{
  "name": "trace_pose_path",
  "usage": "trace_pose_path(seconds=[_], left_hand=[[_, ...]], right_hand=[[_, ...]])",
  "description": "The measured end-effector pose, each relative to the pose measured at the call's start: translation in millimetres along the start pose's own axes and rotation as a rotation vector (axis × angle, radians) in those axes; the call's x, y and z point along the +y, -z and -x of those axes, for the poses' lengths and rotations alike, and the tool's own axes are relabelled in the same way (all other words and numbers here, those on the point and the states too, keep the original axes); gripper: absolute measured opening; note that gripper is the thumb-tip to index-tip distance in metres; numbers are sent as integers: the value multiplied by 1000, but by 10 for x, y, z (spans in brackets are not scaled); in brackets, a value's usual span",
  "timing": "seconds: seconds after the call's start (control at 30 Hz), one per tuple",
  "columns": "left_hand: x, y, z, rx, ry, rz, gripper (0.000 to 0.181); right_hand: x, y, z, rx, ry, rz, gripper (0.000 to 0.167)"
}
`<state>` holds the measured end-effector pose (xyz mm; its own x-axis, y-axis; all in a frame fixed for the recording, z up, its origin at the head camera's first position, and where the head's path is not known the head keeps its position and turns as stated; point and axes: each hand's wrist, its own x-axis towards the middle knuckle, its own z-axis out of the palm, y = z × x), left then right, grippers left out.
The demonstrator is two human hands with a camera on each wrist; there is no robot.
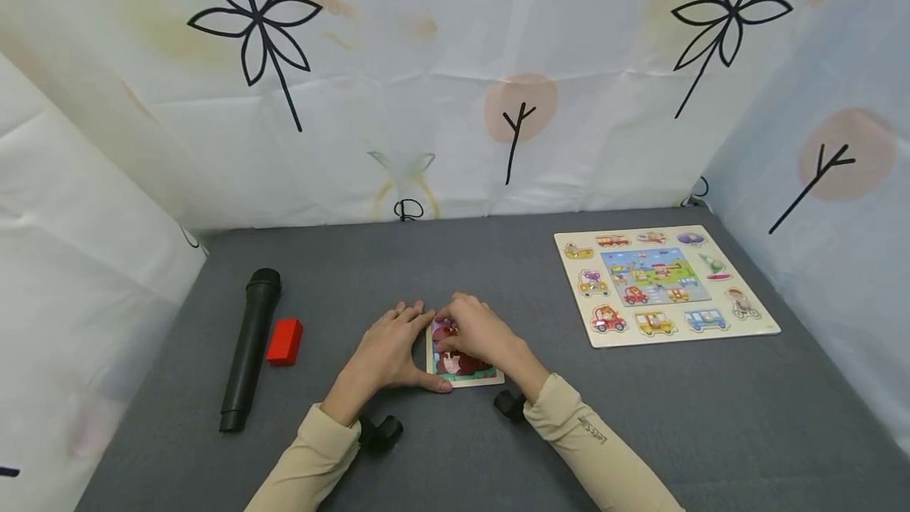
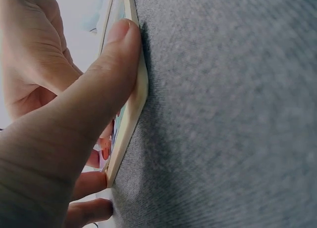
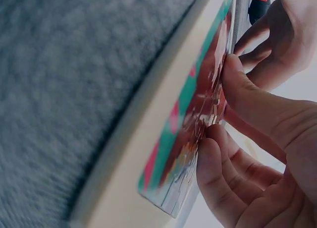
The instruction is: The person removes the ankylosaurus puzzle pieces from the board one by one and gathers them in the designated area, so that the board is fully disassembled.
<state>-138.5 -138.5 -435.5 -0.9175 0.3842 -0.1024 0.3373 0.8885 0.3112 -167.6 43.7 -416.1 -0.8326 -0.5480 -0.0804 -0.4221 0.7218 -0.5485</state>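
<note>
A small jigsaw puzzle (image 1: pixel 465 364) in a pale wooden frame lies on the grey table, showing a brown cartoon animal above a green strip. My left hand (image 1: pixel 387 350) rests along its left side. In the left wrist view, the left thumb (image 2: pixel 111 64) lies straight over the frame's rim, with fingertips against another edge. Over the upper part of the picture is my right hand (image 1: pixel 482 330), fingers bent down. The right wrist view has its thumb (image 3: pixel 242 82) and fingertips on either side of a brown puzzle piece (image 3: pixel 214 101), slightly raised among the others. The hands partly hide the picture.
On the left lie a black microphone (image 1: pixel 250 350) and a red block (image 1: pixel 285 341). A larger wooden vehicle puzzle board (image 1: pixel 579 291) lies at the back right. White printed cloth (image 1: pixel 455 46) hangs behind and at both sides of the table (image 1: pixel 483 457).
</note>
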Motion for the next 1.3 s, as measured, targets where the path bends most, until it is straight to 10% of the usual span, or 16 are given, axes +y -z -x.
trace_pose_path(seconds=[1.3], left_hand=[[2, -26, 4, 9, 3, 14, 117]], right_hand=[[196, 292, 47, 50, 13, 16, 31]])
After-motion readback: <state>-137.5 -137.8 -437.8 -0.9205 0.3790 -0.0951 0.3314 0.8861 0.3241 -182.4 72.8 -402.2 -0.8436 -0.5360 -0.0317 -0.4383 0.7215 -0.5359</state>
